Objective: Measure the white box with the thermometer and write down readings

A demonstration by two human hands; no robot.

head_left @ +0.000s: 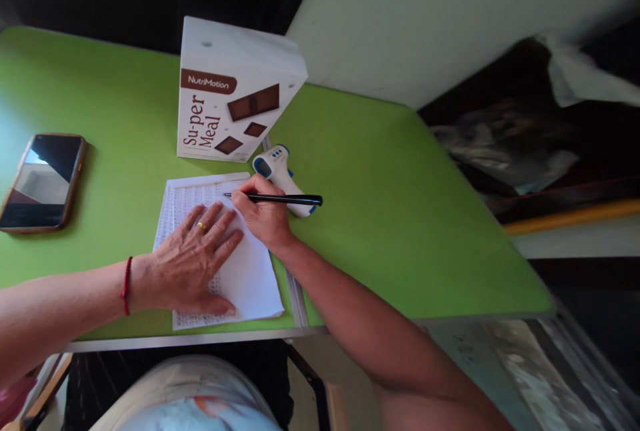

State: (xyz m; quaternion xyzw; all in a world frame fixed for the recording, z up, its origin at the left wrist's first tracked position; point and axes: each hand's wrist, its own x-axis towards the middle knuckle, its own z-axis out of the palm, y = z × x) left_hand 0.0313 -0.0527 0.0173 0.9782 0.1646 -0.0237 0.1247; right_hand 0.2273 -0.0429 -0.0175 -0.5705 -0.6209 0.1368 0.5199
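Sheets of paper (253, 277) lie near the front edge of the table, their left part covered with rows of handwriting. My left hand (193, 261) rests flat on them, fingers spread, a ring on one finger and a red cord at the wrist. In my right hand (265, 214) a black pen (290, 199) is pinched, its tip at the upper part of the top sheet. Just beyond that hand lies a white and blue infrared thermometer (275, 167), partly hidden by the hand and the pen.
A white box (215, 127) labelled "NutriMotion Su-per Meal" stands behind the paper. On the left of the green table (380, 217) lies a smartphone (44, 181). A wall (390, 24) rises behind the table, and a dark shelf with plastic bags (510, 144) is at the right.
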